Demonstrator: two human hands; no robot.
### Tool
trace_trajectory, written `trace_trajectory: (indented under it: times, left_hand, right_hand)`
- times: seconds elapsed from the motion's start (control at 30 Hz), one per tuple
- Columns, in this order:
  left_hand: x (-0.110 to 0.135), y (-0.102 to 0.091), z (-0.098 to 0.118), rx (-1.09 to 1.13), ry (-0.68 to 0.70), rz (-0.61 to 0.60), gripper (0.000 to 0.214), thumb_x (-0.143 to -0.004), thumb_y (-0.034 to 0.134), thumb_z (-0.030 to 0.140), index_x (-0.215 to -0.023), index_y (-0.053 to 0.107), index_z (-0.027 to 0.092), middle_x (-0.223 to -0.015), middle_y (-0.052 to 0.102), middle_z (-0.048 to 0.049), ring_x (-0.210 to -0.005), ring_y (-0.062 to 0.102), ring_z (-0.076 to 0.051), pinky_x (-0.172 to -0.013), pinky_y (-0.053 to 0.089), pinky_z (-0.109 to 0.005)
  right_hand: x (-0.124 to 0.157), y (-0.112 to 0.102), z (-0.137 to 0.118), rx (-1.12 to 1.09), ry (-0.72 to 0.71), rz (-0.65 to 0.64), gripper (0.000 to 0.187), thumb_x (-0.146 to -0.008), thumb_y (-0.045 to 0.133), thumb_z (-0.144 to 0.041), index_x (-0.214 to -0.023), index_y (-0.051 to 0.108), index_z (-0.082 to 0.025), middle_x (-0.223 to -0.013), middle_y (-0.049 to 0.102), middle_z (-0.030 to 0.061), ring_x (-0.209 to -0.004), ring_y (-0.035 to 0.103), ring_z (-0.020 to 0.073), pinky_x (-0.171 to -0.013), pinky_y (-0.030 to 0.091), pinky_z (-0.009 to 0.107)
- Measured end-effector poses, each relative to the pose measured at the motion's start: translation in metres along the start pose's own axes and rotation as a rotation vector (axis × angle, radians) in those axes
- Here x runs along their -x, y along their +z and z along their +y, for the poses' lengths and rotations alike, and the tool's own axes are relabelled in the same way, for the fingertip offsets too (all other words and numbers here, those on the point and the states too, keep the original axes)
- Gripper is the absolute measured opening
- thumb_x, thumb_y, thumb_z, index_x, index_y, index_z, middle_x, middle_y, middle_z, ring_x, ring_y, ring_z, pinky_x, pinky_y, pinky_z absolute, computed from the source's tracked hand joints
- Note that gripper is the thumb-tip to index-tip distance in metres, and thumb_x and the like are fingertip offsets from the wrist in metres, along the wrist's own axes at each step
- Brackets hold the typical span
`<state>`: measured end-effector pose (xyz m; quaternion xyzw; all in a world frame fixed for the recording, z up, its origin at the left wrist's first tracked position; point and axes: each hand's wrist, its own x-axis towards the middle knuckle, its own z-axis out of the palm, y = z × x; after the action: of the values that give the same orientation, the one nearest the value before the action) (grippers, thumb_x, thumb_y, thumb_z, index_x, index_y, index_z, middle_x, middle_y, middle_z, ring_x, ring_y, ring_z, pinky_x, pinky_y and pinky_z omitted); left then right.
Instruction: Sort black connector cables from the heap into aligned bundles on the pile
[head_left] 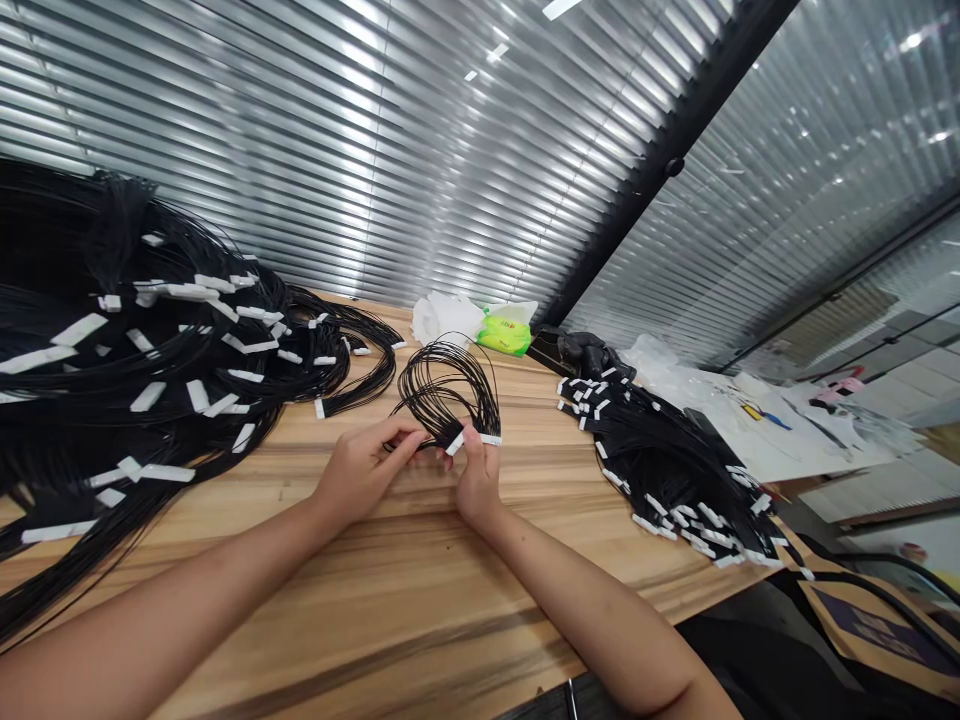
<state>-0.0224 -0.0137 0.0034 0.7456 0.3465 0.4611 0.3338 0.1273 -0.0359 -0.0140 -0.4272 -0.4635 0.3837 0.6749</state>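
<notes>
Left hand (364,472) and right hand (480,482) meet close together, forearms (187,590) angled inward over the desk (420,610), both pinching a looped black wire bundle (448,390) at its white tags (454,443), between the left wire heap (150,380) and the right wire heap (667,470)

Passage: tabletop (420,620) strip between left cable heap (127,370) and right cable bundle (667,480). Both heaps block sideways reach; blinds (300,150) wall the far edge.
</notes>
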Motion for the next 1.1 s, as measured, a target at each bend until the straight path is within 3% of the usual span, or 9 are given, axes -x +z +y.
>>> trace_trajectory:
  times: [0.1, 0.17, 0.33, 0.4, 0.6, 0.97, 1.1]
  left_hand:
    - [0.0, 0.002, -0.003, 0.073, -0.055, 0.028, 0.021, -0.087, 0.059, 0.039, -0.099, 0.059, 0.022, -0.071, 0.068, 0.004, -0.059, 0.064, -0.012, -0.061, 0.051, -0.023]
    - [0.0, 0.002, -0.005, -0.006, -0.012, 0.022, 0.021, -0.089, 0.057, 0.038, -0.102, 0.061, 0.023, -0.078, 0.071, 0.003, -0.061, 0.064, -0.011, -0.062, 0.05, -0.024]
    - [-0.003, -0.003, -0.001, -0.424, 0.301, 0.043, 0.017, -0.094, 0.051, 0.03, -0.096, 0.067, 0.026, -0.093, 0.073, 0.0019, -0.082, 0.065, -0.015, -0.077, 0.043, -0.03]
    - [-0.005, -0.004, 0.001, -0.51, 0.361, 0.029, 0.017, -0.094, 0.05, 0.029, -0.092, 0.066, 0.024, -0.09, 0.072, 0.0005, -0.085, 0.063, -0.016, -0.079, 0.04, -0.032]
    - [-0.007, -0.002, 0.003, -0.56, 0.344, -0.053, 0.018, -0.095, 0.044, 0.026, -0.086, 0.057, 0.018, -0.085, 0.064, -0.0036, -0.081, 0.056, -0.018, -0.074, 0.038, -0.032]
    - [-0.005, -0.005, 0.004, -0.567, 0.388, 0.069, 0.014, -0.095, 0.046, 0.026, -0.088, 0.057, 0.02, -0.092, 0.069, -0.0025, -0.09, 0.059, -0.018, -0.08, 0.035, -0.034]
    - [-0.005, -0.005, 0.005, -0.568, 0.396, 0.086, 0.017, -0.095, 0.047, 0.026, -0.084, 0.058, 0.019, -0.081, 0.069, -0.0006, -0.077, 0.06, -0.016, -0.081, 0.035, -0.036]
  right_hand:
    - [0.0, 0.0, -0.001, 0.009, 0.001, -0.01, 0.042, -0.086, 0.047, -0.056, -0.069, 0.057, -0.018, -0.057, 0.056, 0.0, -0.05, 0.047, 0.0119, -0.046, 0.036, 0.024]
    - [-0.001, 0.0, -0.002, 0.029, 0.011, -0.017, 0.044, -0.085, 0.047, -0.057, -0.067, 0.056, -0.018, -0.056, 0.056, 0.0001, -0.049, 0.046, 0.0117, -0.047, 0.036, 0.025]
    - [-0.004, 0.0, -0.001, 0.054, 0.077, -0.003, 0.046, -0.083, 0.047, -0.058, -0.063, 0.056, -0.018, -0.05, 0.055, -0.0002, -0.047, 0.047, 0.0123, -0.047, 0.037, 0.025]
    - [-0.005, -0.001, 0.001, 0.059, 0.104, 0.003, 0.046, -0.083, 0.048, -0.057, -0.06, 0.056, -0.018, -0.049, 0.055, -0.0002, -0.047, 0.047, 0.0121, -0.048, 0.037, 0.025]
    - [-0.006, 0.0, -0.004, 0.084, 0.139, -0.021, 0.043, -0.083, 0.048, -0.052, -0.057, 0.055, -0.02, -0.047, 0.054, -0.0006, -0.046, 0.047, 0.0127, -0.05, 0.038, 0.027]
    - [-0.012, 0.001, -0.014, 0.012, 0.102, 0.013, 0.04, -0.085, 0.046, -0.046, -0.055, 0.053, -0.019, -0.049, 0.053, -0.0007, -0.047, 0.045, 0.012, -0.052, 0.038, 0.027]
    - [-0.012, 0.002, -0.014, 0.002, 0.099, 0.022, 0.04, -0.085, 0.046, -0.047, -0.058, 0.054, -0.019, -0.052, 0.055, -0.0004, -0.048, 0.046, 0.012, -0.051, 0.037, 0.026]
